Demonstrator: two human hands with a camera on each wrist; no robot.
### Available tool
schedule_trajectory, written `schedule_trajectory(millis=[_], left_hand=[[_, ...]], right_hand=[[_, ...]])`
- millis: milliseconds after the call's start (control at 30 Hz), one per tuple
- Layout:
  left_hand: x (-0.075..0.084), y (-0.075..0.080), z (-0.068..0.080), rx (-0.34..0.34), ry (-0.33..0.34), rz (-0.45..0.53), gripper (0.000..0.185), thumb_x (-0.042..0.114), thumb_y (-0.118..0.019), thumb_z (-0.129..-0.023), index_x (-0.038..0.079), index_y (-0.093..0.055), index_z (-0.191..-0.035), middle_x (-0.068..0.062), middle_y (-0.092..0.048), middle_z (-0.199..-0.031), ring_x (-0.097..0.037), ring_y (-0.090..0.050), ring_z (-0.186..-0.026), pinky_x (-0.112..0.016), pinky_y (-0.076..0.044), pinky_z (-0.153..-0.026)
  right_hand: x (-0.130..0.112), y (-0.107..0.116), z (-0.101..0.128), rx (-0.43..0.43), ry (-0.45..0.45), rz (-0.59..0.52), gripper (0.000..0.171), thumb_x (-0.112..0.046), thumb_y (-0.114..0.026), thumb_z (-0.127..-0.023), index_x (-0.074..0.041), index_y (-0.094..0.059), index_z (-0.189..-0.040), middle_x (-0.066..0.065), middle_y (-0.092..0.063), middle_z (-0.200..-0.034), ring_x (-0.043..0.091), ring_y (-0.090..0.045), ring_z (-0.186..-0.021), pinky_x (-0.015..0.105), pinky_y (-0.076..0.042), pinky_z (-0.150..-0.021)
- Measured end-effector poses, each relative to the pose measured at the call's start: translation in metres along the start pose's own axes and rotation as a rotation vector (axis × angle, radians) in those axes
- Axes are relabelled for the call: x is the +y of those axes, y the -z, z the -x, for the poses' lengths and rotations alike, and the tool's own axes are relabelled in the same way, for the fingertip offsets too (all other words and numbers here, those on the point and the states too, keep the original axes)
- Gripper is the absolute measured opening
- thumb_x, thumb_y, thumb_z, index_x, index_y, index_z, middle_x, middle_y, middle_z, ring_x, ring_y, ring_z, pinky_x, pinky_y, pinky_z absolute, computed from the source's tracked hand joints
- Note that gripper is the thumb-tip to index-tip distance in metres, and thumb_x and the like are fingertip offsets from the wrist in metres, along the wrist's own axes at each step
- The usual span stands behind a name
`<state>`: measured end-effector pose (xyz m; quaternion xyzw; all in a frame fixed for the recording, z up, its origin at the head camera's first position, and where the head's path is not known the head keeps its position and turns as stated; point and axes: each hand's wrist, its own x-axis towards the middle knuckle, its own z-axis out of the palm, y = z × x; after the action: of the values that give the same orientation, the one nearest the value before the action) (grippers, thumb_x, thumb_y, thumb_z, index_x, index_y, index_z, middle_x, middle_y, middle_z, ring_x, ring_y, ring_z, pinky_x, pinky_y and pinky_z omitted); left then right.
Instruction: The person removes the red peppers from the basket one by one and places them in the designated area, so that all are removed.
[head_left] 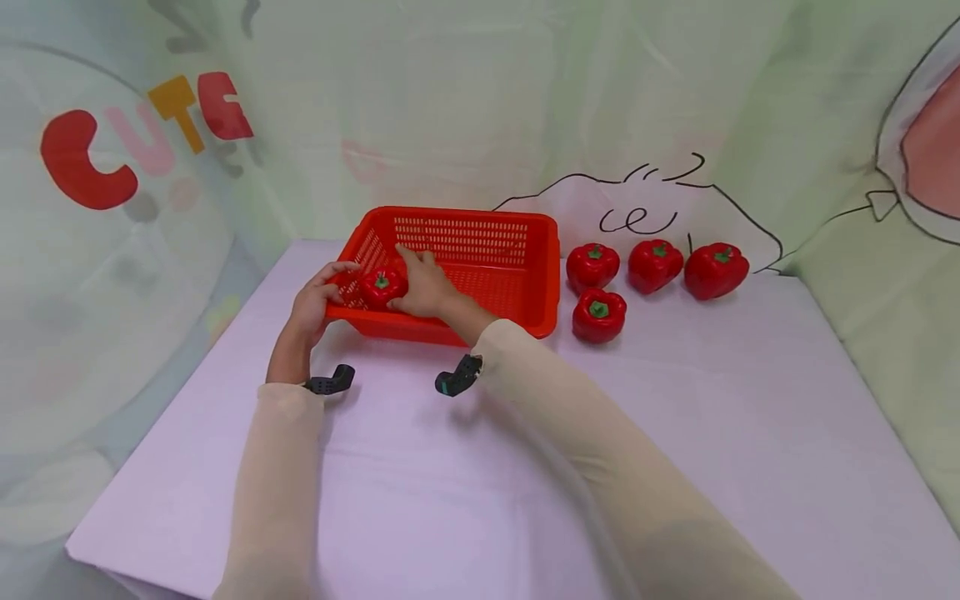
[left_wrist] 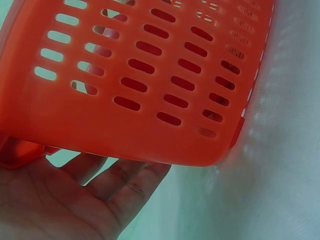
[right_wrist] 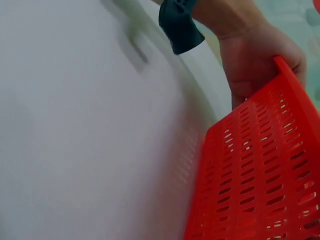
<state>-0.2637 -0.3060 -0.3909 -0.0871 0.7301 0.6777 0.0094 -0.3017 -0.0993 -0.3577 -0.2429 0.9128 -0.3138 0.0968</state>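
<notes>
Both hands meet at the basket (head_left: pixel 480 250): left hand (head_left: pixel 318 300) grips its near rim, right hand (head_left: pixel 423 287) clasps a pepper (head_left: pixel 381 285) inside, which could tip the basket if pressed.

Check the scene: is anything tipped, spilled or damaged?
Nothing stands out. The red slotted plastic basket sits upright on the lilac table, and four red bell peppers stand intact beside it, none tipped.

Over on the right, four red peppers (head_left: pixel 651 278) sit on the lilac table (head_left: pixel 465 483) just beside the basket, while a cartoon curtain (head_left: pixel 142 142) hangs at the far side.
</notes>
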Motion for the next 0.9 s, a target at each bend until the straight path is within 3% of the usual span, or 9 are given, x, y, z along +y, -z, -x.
schedule_trajectory(millis=[100,233,333,567,667,800,900], left_hand=[[0.0016,-0.0014,-0.0007,-0.001,-0.004,-0.005,0.053,0.001,-0.038,-0.088,0.025,-0.056,-0.132,-0.003,-0.031,-0.157,-0.026,-0.036,-0.136,-0.022,-0.057,-0.084],[0.0029,-0.0024,-0.0014,0.001,-0.002,-0.011,0.053,0.001,-0.037,-0.088,0.025,-0.056,-0.131,-0.003,-0.031,-0.157,-0.026,-0.038,-0.135,-0.027,-0.056,-0.091],[0.0027,-0.0027,-0.0016,0.003,-0.002,-0.017,0.053,0.001,-0.038,-0.088,0.025,-0.055,-0.132,0.0,-0.031,-0.158,-0.024,-0.038,-0.135,-0.031,-0.054,-0.096],[0.0012,-0.0019,-0.0012,0.006,0.006,-0.024,0.053,0.002,-0.038,-0.089,0.024,-0.053,-0.135,0.002,-0.03,-0.158,-0.023,-0.038,-0.135,-0.036,-0.05,-0.102],[0.0004,-0.0004,-0.0008,0.008,0.003,-0.023,0.052,0.002,-0.038,-0.09,0.024,-0.053,-0.135,0.001,-0.03,-0.158,-0.024,-0.038,-0.135,-0.033,-0.052,-0.1],[-0.0005,0.0004,-0.0005,0.007,0.004,-0.005,0.051,0.001,-0.037,-0.089,0.024,-0.054,-0.133,-0.001,-0.03,-0.158,-0.024,-0.036,-0.136,-0.022,-0.056,-0.086],[-0.0009,-0.0002,-0.0003,0.007,0.006,0.005,0.051,0.001,-0.037,-0.089,0.024,-0.054,-0.132,-0.002,-0.03,-0.157,-0.024,-0.036,-0.136,-0.019,-0.057,-0.08]], right_hand=[[0.0039,0.0013,-0.0026,-0.023,0.052,-0.007,0.094,-0.024,-0.075,-0.084,-0.022,-0.017,-0.158,0.013,-0.025,-0.158,0.029,-0.036,-0.141,0.045,-0.046,-0.108],[0.0064,0.0028,-0.0032,-0.053,0.109,-0.033,0.078,-0.02,-0.073,-0.086,-0.019,-0.033,-0.153,0.011,-0.025,-0.16,0.028,-0.032,-0.145,0.043,-0.045,-0.109],[0.0076,0.0032,-0.0031,-0.067,0.118,-0.042,0.065,-0.018,-0.071,-0.088,-0.016,-0.042,-0.146,0.009,-0.035,-0.154,0.024,-0.038,-0.139,0.038,-0.046,-0.109],[0.0072,0.0026,-0.0019,-0.088,0.089,-0.06,0.05,-0.015,-0.068,-0.091,-0.014,-0.047,-0.137,0.007,-0.052,-0.139,0.021,-0.051,-0.124,0.033,-0.05,-0.104],[0.0061,0.0015,-0.0023,-0.08,0.093,-0.059,0.045,-0.016,-0.068,-0.091,-0.014,-0.05,-0.132,0.007,-0.054,-0.136,0.021,-0.052,-0.121,0.033,-0.05,-0.104],[0.0067,-0.0005,-0.0026,-0.062,0.119,-0.064,0.04,-0.017,-0.072,-0.088,-0.012,-0.053,-0.124,0.007,-0.055,-0.131,0.02,-0.052,-0.118,0.031,-0.049,-0.103],[0.0078,-0.0012,-0.0021,-0.049,0.139,-0.073,0.044,-0.018,-0.075,-0.085,-0.012,-0.051,-0.121,0.007,-0.056,-0.131,0.02,-0.053,-0.117,0.031,-0.05,-0.103]])
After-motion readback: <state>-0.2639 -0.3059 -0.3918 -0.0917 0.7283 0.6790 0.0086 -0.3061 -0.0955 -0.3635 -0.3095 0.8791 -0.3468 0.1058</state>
